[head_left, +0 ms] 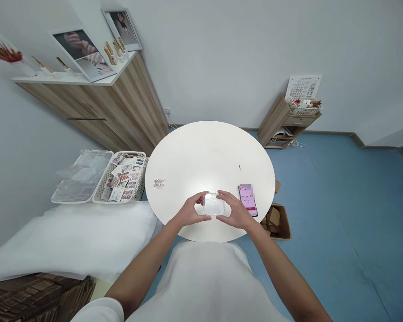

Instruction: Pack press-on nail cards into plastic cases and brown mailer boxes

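Note:
Between my two hands is a small clear plastic box [214,205], held by its left and right sides above the near part of a white round table [201,147]. My left hand [192,209] grips the left side, fingers at the far edge and thumb at the near edge. My right hand [235,211] grips the right side in the same way. Whether anything lies inside the box, I cannot tell. A small sheet of press-on nails [159,183] lies on the table to the left. Close to my right hand rests a phone [247,200] with a lit pink timer screen.
Left of the table, a white basket [96,190] holds many nail cards, beside a tray of clear plastic boxes [83,172]. A cardboard carton [285,223] with small brown boxes stands on the floor at right. Behind are a wood cabinet [134,103] and a small shelf unit [272,117].

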The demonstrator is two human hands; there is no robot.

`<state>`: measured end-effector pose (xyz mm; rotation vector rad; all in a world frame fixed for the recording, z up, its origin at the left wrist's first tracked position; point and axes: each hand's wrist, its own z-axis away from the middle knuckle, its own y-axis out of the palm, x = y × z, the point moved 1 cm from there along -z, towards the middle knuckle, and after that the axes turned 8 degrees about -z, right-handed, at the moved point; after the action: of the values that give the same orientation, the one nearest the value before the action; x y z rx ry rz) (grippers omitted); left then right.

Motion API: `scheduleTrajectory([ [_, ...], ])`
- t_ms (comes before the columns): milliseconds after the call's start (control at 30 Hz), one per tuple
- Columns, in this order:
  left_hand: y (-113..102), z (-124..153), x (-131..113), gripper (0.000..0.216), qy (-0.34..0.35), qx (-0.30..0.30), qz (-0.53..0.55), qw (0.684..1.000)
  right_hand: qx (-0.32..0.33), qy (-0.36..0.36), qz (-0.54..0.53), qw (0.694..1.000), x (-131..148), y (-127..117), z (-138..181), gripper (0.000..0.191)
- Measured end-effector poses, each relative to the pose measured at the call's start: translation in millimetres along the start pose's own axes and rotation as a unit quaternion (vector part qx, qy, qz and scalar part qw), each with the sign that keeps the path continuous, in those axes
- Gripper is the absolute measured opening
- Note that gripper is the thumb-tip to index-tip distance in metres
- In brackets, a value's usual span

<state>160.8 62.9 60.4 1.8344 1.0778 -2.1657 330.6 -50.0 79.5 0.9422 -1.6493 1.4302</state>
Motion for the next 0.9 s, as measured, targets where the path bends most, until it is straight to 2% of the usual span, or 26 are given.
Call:
scheduleTrajectory([
  [433,2.0,-6.0,-15.0,0.066,0.029,0.021,0.016,0.999,-0.042,-0.032,-0.018,0.998,-4.0,-6.5,2.9,0.058],
  [900,8.5,-0.9,-14.3,0.070,-0.019,0.021,0.079,0.996,-0.071,-0.039,-0.040,0.996,-7.5,-3.4,5.4,0.056],
])
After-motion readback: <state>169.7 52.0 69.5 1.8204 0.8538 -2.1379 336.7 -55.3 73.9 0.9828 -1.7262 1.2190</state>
